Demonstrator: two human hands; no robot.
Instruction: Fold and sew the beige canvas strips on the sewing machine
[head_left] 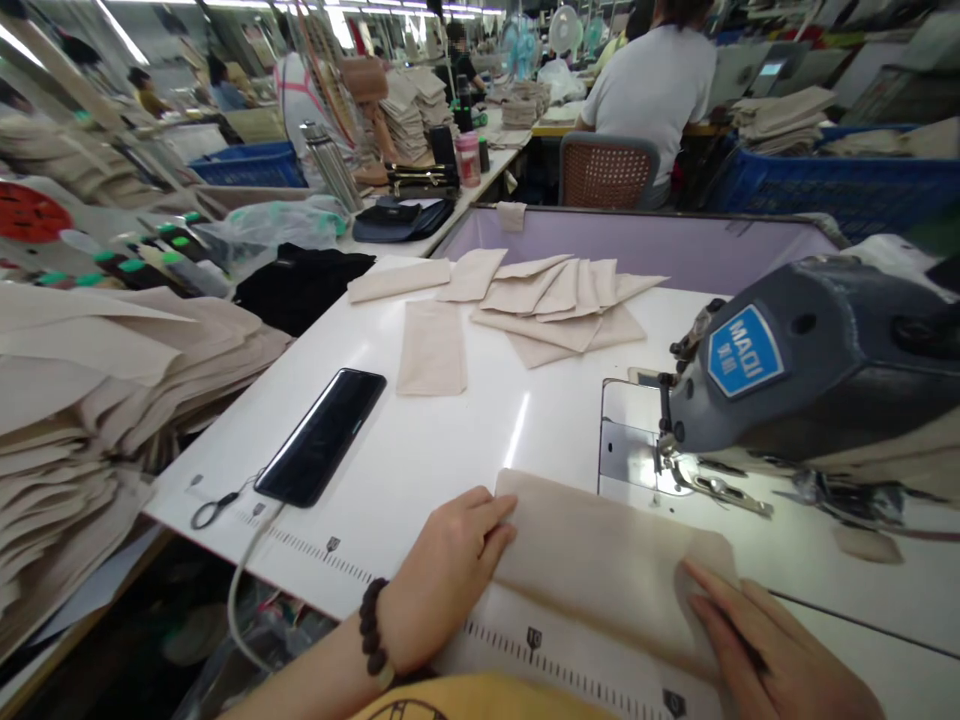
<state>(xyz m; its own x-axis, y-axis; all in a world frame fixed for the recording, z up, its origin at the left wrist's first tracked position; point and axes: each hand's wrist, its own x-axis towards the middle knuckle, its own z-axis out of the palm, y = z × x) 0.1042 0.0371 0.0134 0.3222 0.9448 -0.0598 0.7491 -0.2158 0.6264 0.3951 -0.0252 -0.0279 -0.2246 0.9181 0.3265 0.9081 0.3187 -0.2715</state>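
Observation:
A beige fabric piece (600, 560) lies near the front edge of the white sewing table (450, 440), with a fold across it. My left hand (457, 560) pinches its left edge between thumb and fingers; a dark bead bracelet circles that wrist. At the other end, my right hand (765, 640) grips the right edge, thumb and forefinger pressed together on the cloth. Just beyond the fabric stands a grey sewing machine (825, 350), its presser foot (667, 455) over the metal needle plate (626, 430).
Beige pieces (555, 300) lie overlapping at the table's back, with a single one (432, 348) nearer. A phone (322, 435) with a cable and small thread snips (214, 508) lie left. Fabric stacks (112, 400) stand beyond the left edge. A co-worker (652, 90) sits ahead.

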